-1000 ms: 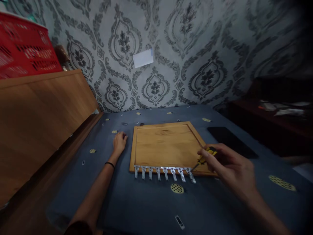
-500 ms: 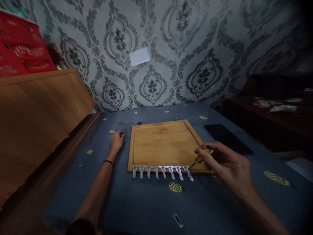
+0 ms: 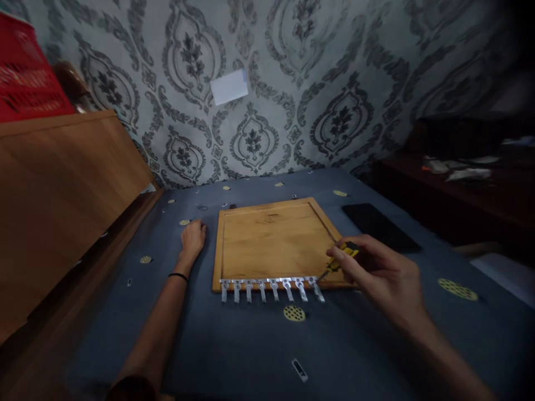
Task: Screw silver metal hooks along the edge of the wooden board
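Observation:
In my right hand (image 3: 387, 273) is a screwdriver (image 3: 343, 256) with a yellow and black handle. Its thin shaft slants down to the left, with the tip at the rightmost of several small silver metal clips (image 3: 275, 287). These sit in a row along the near edge of a framed wooden board (image 3: 280, 236) lying flat, their lower ends sticking out past the edge. My left hand (image 3: 194, 236), a black band at its wrist, rests closed on the cloth left of the board. Whatever its curled fingers may hold is hidden.
Blue patterned cloth (image 3: 234, 345) covers the surface. A flat black object (image 3: 380, 227) lies right of the board. On the left stands a wooden cabinet (image 3: 62, 206) with a red basket (image 3: 29, 78) on top. Behind is a patterned wall (image 3: 254, 133) bearing a white paper (image 3: 229, 87).
The whole view has shifted slightly, so everything appears a little further left and up. The screwdriver stays at the rightmost clip. My left hand looks more tightly curled.

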Available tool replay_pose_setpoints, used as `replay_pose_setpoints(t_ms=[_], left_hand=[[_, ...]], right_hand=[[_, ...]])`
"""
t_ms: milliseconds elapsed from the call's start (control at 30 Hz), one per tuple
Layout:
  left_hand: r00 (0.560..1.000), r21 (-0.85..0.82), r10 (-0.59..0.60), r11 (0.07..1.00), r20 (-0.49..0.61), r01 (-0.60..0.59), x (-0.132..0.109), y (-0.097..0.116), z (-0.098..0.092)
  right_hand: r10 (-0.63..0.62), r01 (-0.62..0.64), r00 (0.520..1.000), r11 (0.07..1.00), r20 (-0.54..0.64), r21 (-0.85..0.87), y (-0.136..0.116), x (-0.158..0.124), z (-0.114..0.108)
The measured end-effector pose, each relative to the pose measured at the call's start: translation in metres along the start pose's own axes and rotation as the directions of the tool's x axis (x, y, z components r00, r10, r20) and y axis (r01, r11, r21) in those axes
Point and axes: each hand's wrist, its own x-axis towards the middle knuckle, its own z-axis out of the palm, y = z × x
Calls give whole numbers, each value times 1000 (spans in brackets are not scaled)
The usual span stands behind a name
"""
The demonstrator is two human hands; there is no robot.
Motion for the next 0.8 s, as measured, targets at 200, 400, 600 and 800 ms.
replay_pose_setpoints(t_ms=[200,400,600,800], left_hand=[[999,41,51,998,-2,-50,-3,6,-11],[962,-230,273,936,0,-266,-17,45,-36],[555,-744,809,489,192,-456,-74,133,-66],[353,-784,871,471,341,-405,-95,169,-53]], right_hand=[[26,-26,1000,1000,-9,8,-2,-1,0],[46,-46,999,999,-1,23,-7,-3,-1],[-30,30,1000,1000,-4,3,-8,-4,-3],[-50,51,999,997,14,-62,-8,-6,-7]])
